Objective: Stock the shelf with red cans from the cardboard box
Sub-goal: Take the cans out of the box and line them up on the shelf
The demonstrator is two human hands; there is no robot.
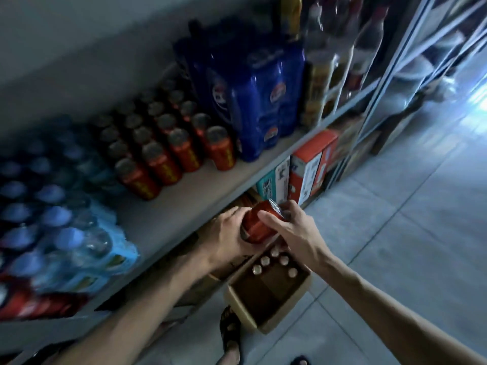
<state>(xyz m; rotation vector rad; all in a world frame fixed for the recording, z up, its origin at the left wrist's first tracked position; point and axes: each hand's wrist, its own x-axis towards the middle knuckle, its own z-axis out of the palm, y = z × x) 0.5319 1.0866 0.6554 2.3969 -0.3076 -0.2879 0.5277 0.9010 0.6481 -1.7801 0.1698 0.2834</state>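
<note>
Head view: my left hand and right hand both clamp one tilted can above the box, just right of the shelf edge, with the red rows to the far left.

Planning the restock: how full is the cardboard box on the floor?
Mostly empty: the cardboard box shows bare bottom, with about six can tops in its far corner.

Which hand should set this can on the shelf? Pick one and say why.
Left, probably. The left hand grips the can on the side toward the shelf and its red cans; the right hand holds the aisle side.
</note>
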